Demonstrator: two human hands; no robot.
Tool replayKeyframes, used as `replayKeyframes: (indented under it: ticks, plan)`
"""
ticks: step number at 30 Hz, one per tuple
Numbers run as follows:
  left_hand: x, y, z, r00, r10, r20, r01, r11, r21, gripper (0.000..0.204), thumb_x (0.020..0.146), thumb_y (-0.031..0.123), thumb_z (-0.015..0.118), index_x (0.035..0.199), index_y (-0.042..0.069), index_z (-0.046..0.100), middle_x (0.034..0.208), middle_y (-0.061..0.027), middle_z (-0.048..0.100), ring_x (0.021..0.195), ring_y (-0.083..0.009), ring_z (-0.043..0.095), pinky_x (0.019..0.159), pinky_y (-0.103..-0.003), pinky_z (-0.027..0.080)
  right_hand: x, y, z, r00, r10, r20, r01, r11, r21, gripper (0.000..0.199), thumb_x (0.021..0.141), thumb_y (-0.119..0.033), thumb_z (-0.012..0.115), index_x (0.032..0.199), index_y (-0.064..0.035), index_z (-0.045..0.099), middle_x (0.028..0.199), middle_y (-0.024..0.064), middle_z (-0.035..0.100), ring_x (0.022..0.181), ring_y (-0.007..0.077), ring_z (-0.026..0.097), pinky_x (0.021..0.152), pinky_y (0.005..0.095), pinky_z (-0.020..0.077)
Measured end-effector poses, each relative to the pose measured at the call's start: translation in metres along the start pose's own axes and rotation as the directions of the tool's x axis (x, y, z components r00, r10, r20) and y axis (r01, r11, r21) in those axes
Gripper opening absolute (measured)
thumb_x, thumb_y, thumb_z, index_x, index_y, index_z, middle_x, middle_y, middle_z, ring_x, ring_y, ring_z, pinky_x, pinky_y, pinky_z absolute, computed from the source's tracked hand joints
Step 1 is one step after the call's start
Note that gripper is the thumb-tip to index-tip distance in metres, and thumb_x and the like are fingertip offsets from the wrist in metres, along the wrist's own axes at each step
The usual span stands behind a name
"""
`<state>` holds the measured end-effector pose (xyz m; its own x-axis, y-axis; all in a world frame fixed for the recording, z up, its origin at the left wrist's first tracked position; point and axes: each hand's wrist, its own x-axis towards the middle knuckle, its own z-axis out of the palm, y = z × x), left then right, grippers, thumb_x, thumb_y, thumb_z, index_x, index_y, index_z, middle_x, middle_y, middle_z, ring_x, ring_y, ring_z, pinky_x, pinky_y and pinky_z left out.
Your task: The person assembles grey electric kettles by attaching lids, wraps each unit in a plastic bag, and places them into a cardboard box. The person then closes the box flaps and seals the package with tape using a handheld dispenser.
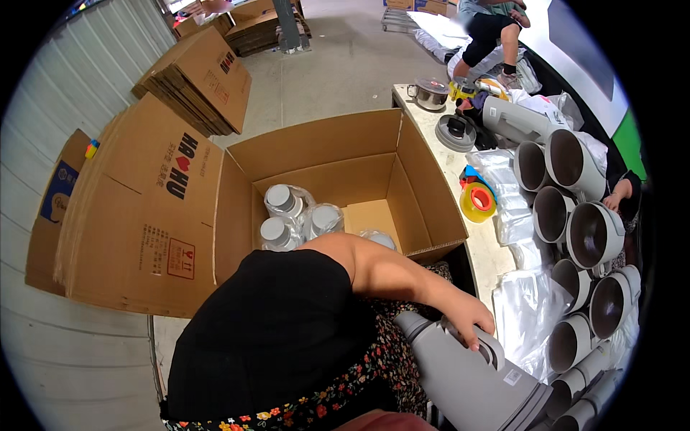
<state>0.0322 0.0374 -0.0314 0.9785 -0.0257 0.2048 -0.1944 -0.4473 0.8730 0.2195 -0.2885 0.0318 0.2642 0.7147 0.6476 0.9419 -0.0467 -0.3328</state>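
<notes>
While the right hand [468, 316] lies clenched over the handle of a grey kettle body [474, 373] at the surface's near edge, ready for lifting, wrapped ones fill the open carton [323, 154]; left hand unseen

The person's left hand is out of sight behind the black top [266, 337]. The grey jug [474, 377] under the right hand [467, 316] is cut off at the lower edge. A wrapped jug [377, 238] in the cardboard box [345, 151] is half hidden behind the shoulder. Another person [492, 32] at the top is cut by the edge
</notes>
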Motion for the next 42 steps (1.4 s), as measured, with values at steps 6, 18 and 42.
replayKeyframes:
  ticks: [6,18,42]
  plan:
    - [-0.003,0.024,-0.002,0.985,-0.16,0.069,0.151,0.982,0.116,0.043,0.081,0.034,0.061,0.107,0.0,0.053,0.094,-0.0208,0.059,0.094,-0.0346,0.056,0.079,-0.04,0.045,-0.035,0.028,-0.005,0.982,-0.187,0.026,0.189,0.965,-0.182,0.044,0.081,-0.029,0.055,0.111,0.0034,0.058,0.111,0.0243,0.057,0.101,0.0375,0.055,0.091,0.0452,0.0393]
    - [-0.025,0.054,0.021,0.886,-0.303,0.351,0.405,0.875,-0.266,0.034,0.082,0.014,0.061,0.112,0.001,0.051,0.1,-0.0107,0.063,0.092,-0.0205,0.061,0.082,-0.034,0.05,0.027,-0.061,-0.028,0.987,0.092,0.135,-0.099,0.994,0.048,0.052,0.078,-0.038,0.061,0.113,0.0004,0.056,0.103,0.0173,0.06,0.092,0.0318,0.057,0.081,0.0363,0.0431]
    - [-0.045,-0.057,-0.002,0.817,-0.331,-0.472,0.329,0.94,-0.089,0.047,0.091,0.034,0.047,0.121,-0.002,0.047,0.121,-0.0161,0.051,0.113,-0.0268,0.048,0.094,-0.037,0.039,-0.016,0.004,0.031,0.895,0.421,-0.149,-0.193,0.665,0.721,0.058,0.093,-0.046,0.032,0.071,-0.0003,0.06,0.073,0.0155,0.061,0.074,0.0255,0.057,0.091,0.0428,0.0366]
